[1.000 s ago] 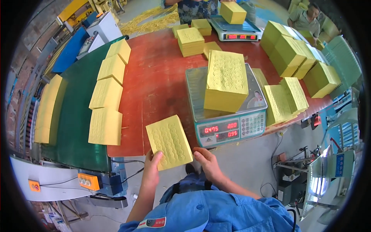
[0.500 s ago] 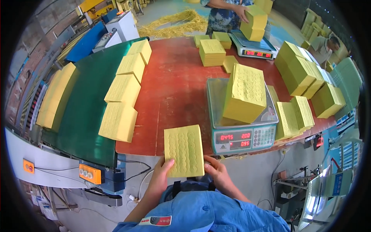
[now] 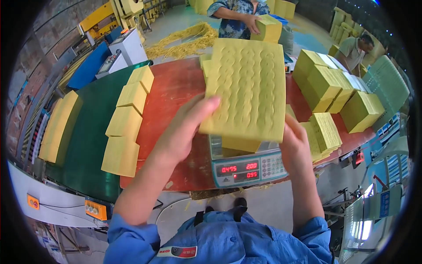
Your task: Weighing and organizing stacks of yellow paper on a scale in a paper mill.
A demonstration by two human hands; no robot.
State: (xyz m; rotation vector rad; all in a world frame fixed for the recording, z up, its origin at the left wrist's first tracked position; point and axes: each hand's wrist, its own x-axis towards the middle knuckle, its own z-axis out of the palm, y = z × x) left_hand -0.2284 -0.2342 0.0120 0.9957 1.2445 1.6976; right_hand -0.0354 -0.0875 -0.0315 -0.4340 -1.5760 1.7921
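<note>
Yellow stack (image 3: 248,88) held aloft in two hands, much of the scale (image 3: 248,169) covered from view.

Left edge gripped by the left hand (image 3: 189,121), partly closed, thumb laid on the patterned face. Lower right edge held by the right hand (image 3: 295,138), half-curled; its fingers are mostly hidden, so firmness of grip there cannot be told. Another yellow block (image 3: 241,144) partly seen on the scale, behind the stack. Scale set on the red table (image 3: 176,83); green belt (image 3: 90,127) to the left. Step in hand judged a two-handed carry. For the next move, even support from both sides seems called for, with the block cleared.
</note>
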